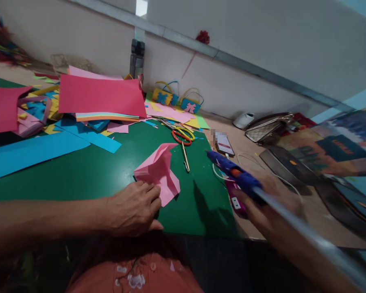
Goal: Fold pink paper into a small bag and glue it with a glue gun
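Observation:
My left hand (pixel 134 209) is closed on the near edge of a folded pink paper (pixel 160 173), its fingers curled and the thumb toward the front edge. The paper stands partly up from the green mat (pixel 110 181), its creased flaps spread. In my right hand (pixel 262 211) is a blue hot glue gun (pixel 236 173), held above the right edge of the mat with its nozzle pointing left. A long, pale glue stick (pixel 311 240) sticks out behind it, blurred. Behind the pink paper lie scissors (pixel 183 135) with red and yellow handles and a gold-coloured pen (pixel 185 156).
Red sheets (pixel 102 95) lie stacked at the back left, near blue strips (pixel 39 150) and paper scraps. Small paper bags (pixel 190 105) stand by the wall. On the right are a phone (pixel 223 143), a magenta power strip (pixel 236 199), cables and a dark bag (pixel 288 165).

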Available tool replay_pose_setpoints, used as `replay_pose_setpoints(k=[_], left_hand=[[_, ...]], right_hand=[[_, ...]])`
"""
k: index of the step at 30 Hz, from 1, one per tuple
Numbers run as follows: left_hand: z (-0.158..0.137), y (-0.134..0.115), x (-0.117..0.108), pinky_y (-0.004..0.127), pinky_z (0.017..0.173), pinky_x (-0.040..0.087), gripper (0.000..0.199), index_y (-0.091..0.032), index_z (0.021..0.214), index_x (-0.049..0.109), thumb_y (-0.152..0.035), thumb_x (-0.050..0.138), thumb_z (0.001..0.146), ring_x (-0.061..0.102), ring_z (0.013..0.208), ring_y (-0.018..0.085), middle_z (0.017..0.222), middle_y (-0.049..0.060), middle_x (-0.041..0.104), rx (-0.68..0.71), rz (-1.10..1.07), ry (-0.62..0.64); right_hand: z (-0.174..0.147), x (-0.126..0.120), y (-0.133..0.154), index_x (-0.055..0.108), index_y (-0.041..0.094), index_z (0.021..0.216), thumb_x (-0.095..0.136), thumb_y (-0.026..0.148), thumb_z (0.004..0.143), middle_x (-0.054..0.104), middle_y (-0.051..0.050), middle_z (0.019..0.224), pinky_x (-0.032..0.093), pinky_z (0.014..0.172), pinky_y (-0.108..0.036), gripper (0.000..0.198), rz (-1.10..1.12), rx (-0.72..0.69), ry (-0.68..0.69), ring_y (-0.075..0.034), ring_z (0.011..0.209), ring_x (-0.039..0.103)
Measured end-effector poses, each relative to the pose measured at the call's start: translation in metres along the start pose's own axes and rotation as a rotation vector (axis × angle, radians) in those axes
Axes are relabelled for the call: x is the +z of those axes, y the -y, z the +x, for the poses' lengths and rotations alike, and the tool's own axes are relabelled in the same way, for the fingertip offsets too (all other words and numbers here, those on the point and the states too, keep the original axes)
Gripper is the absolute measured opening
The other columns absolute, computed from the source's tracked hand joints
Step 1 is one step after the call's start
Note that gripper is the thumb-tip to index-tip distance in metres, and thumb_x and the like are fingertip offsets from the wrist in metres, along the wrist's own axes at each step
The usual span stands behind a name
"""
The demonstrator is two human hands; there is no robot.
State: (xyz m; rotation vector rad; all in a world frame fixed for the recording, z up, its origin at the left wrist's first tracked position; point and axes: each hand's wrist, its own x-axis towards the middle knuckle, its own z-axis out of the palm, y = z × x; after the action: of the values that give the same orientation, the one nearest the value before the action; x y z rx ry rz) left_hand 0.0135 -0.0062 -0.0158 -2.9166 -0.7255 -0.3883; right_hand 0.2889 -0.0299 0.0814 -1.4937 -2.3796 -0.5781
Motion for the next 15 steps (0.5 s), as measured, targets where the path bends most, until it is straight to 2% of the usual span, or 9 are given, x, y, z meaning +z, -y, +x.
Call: replay_pose_setpoints(k=[1, 2, 3, 5, 9, 15], left_hand=[[0.0, 0.0, 0.0, 0.038, 0.059, 0.047, 0.044, -0.012, 0.087, 0.058, -0.052, 0.039, 0.086, 0.056, 0.073, 0.025, 0.094, 0.014, 0.06, -0.001, 0.003, 0.001], [0.0, 0.001, 0.0, 0.038, 0.058, 0.047, 0.041, -0.013, 0.087, 0.057, -0.051, 0.04, 0.087, 0.056, 0.073, 0.025, 0.094, 0.013, 0.06, -0.001, 0.007, 0.002], [0.001, 0.002, -0.001, 0.038, 0.057, 0.046, 0.038, -0.014, 0.086, 0.057, -0.048, 0.041, 0.087, 0.056, 0.072, 0.025, 0.094, 0.012, 0.06, 0.004, 0.007, 0.006], [0.001, 0.005, -0.002, 0.037, 0.056, 0.046, 0.03, -0.016, 0.086, 0.056, -0.042, 0.042, 0.088, 0.056, 0.071, 0.023, 0.095, 0.01, 0.061, 0.02, 0.011, 0.01], [0.0, 0.009, -0.002, 0.035, 0.058, 0.046, 0.026, -0.016, 0.088, 0.056, -0.037, 0.041, 0.089, 0.057, 0.071, 0.021, 0.098, 0.01, 0.061, 0.052, 0.034, -0.006], [-0.001, 0.01, -0.003, 0.034, 0.059, 0.047, 0.03, -0.014, 0.09, 0.058, -0.036, 0.039, 0.091, 0.057, 0.072, 0.021, 0.096, 0.011, 0.063, 0.067, 0.05, -0.049]], right_hand=[[0.007, 0.007, -0.006, 0.037, 0.02, 0.13, 0.042, 0.023, 0.087, 0.061, -0.012, 0.106, 0.048, 0.072, -0.036, 0.043, -0.042, -0.042, -0.031, -0.026, 0.093, 0.061], [0.013, 0.016, -0.011, 0.039, 0.016, 0.129, 0.041, 0.023, 0.087, 0.061, -0.013, 0.108, 0.047, 0.073, -0.036, 0.042, -0.105, -0.087, -0.035, -0.027, 0.095, 0.059], [0.019, 0.024, -0.017, 0.043, 0.014, 0.125, 0.042, 0.021, 0.086, 0.064, -0.012, 0.097, 0.046, 0.07, -0.035, 0.04, -0.19, -0.11, -0.042, -0.026, 0.087, 0.061], [0.028, 0.041, -0.025, 0.045, 0.013, 0.124, 0.042, 0.009, 0.081, 0.065, -0.01, 0.091, 0.042, 0.074, -0.033, 0.043, -0.283, -0.12, 0.037, -0.023, 0.083, 0.059], [0.037, 0.065, -0.028, 0.047, 0.012, 0.123, 0.037, 0.001, 0.078, 0.064, -0.011, 0.09, 0.036, 0.076, -0.035, 0.047, -0.404, -0.08, 0.164, -0.022, 0.08, 0.056], [0.036, 0.078, -0.022, 0.047, 0.014, 0.125, 0.038, -0.002, 0.075, 0.062, -0.013, 0.095, 0.031, 0.085, -0.042, 0.053, -0.458, -0.044, 0.37, -0.025, 0.087, 0.055]])
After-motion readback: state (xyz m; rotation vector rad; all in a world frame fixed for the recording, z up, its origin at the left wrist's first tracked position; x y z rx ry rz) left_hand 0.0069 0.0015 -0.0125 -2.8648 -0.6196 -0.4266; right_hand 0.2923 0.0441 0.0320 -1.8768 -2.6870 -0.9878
